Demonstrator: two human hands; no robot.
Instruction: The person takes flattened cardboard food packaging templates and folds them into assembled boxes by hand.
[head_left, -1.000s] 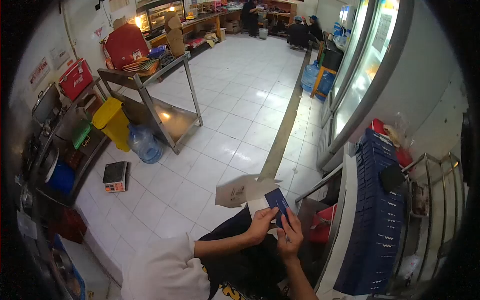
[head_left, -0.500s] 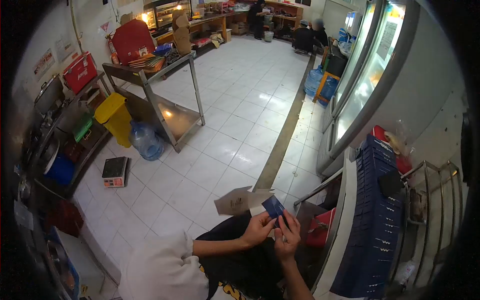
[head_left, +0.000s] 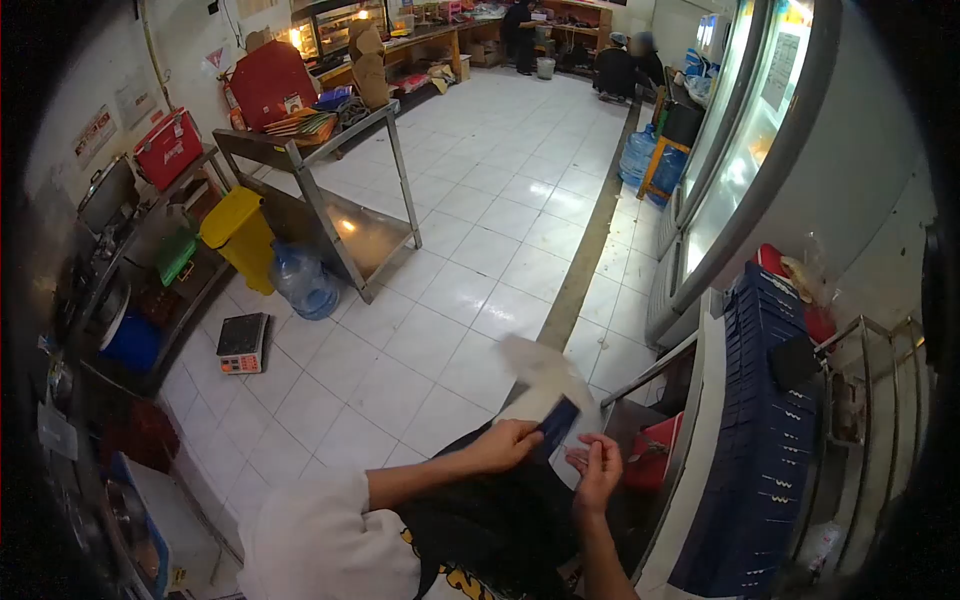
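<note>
In the head view, my left hand (head_left: 508,445) is closed on the near end of a dark blue card (head_left: 558,418). Beside and beyond the card is a pale paper piece (head_left: 540,375), smeared by motion; how it is held does not show clearly. My right hand (head_left: 597,470) is just right of the card, apart from it, with its fingers partly curled. Its thumb and fingertips come close together, and whether anything small is between them cannot be made out. A dark apron lies over my lap below both hands.
Right of me, a row of dark blue folded pieces (head_left: 755,430) lies along a white surface (head_left: 690,450). A metal rack (head_left: 875,400) stands beyond. At left are a scale (head_left: 243,343), a water bottle (head_left: 303,283) and a metal table (head_left: 310,200). People (head_left: 615,72) are far off.
My right hand has come off the blue card and moved slightly right. My left hand keeps the card. The pale paper has swung up and right and is now blurred.
</note>
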